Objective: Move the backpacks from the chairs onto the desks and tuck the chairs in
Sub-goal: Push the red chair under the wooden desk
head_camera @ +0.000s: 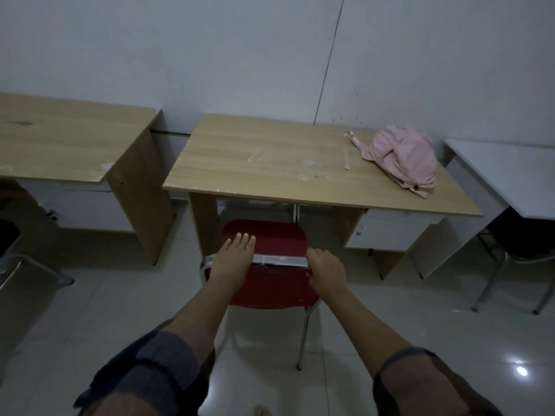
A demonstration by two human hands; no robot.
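A red chair [276, 283] with metal legs stands in front of the middle wooden desk [270, 166], its seat partly under the desk's front edge. My left hand [234, 259] lies flat over the top of the chair's backrest, fingers straight and stretched forward. My right hand [326, 273] is curled around the right end of the backrest's top edge. A pink backpack [402, 157] lies slumped on the right part of the desk, one strap trailing to its left.
A second wooden desk [66, 139] stands to the left with a dark chair [12, 250] before it. A white desk [510, 175] and a metal-legged chair [510, 265] are at the right. A drawer unit [387, 232] hangs under the middle desk's right side. Glossy tiled floor.
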